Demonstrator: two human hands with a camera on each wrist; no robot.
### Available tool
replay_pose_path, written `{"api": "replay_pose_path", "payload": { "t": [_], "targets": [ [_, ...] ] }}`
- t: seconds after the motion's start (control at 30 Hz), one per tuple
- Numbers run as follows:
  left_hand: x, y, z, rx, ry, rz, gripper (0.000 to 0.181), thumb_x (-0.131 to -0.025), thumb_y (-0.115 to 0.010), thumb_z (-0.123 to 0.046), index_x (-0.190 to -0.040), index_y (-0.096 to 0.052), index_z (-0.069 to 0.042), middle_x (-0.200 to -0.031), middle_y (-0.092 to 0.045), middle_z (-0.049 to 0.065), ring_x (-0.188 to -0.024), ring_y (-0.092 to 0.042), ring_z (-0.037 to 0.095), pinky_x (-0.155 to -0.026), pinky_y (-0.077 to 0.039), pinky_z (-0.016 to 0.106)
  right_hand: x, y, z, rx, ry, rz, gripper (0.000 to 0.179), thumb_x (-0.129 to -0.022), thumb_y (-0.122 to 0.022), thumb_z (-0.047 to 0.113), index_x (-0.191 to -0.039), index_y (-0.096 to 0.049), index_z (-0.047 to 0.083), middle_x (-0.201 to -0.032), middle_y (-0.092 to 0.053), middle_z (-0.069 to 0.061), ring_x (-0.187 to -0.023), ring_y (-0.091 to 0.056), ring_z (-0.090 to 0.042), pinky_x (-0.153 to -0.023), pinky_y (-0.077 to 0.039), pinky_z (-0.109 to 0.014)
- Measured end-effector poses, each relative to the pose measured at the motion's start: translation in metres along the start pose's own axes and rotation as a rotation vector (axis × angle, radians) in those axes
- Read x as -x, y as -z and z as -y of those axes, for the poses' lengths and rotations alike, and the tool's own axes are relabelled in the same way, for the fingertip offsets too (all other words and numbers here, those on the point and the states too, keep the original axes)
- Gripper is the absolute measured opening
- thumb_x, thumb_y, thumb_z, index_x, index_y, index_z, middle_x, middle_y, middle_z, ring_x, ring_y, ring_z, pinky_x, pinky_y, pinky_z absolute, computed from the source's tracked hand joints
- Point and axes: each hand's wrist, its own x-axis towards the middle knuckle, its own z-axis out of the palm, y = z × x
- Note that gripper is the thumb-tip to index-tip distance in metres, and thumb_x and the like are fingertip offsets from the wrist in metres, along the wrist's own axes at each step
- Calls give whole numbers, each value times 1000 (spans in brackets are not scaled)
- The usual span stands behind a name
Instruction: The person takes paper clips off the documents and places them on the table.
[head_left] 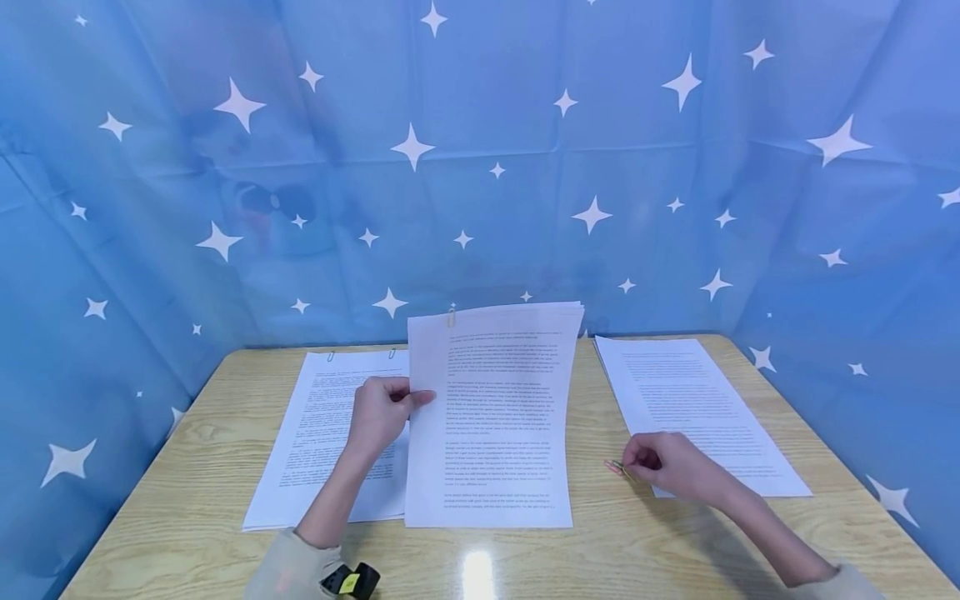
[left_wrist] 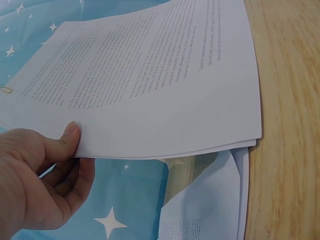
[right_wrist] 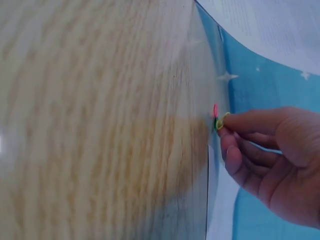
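Note:
My left hand (head_left: pixel 381 408) pinches the left edge of a few printed sheets (head_left: pixel 498 417), thumb in front. The sheets are raised, tilted up, with their lower edge at the tabletop. A pale yellow paper clip (head_left: pixel 452 317) sits on their top edge, toward the left. At the right, my right hand (head_left: pixel 678 467) pinches a yellow paper clip (right_wrist: pixel 221 122) between thumb and forefinger, low over the table. Right by that clip are a pink paper clip (right_wrist: pixel 215 109) and a green paper clip (right_wrist: pixel 215 124); whether the fingers hold these too is unclear.
Left of the raised sheets lies a printed stack (head_left: pixel 322 458) with two paper clips on its top edge, partly covered by my left hand. Another printed stack (head_left: pixel 697 400) lies at the right, beyond my right hand. A star-patterned blue curtain (head_left: pixel 487 192) surrounds the wooden table (head_left: pixel 187 467).

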Motion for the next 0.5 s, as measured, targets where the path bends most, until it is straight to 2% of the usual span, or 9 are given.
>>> {"api": "replay_pose_path", "payload": {
  "t": [0.27, 0.5],
  "targets": [
    [0, 0, 0, 0, -3, 0, 8, -86, -81, -11, -91, -81, -5, -72, -69, 3, -66, -49, 19, -57, -35, 27, 2, 0, -5, -7, -10, 14, 7, -95, -67, 4, -92, -67, 11, -78, -63, 6, -67, -54, -2, -59, -47, -24],
    [0, -1, 1, -2, -4, 3, 8, -87, -80, -11, -90, -81, -5, -72, -69, 3, -66, -50, 19, -56, -35, 27, 2, 5, -2, -7, 26, -21, 7, -96, -66, 4, -92, -67, 9, -80, -65, 5, -68, -57, -3, -60, -49, -25]
  ]
}}
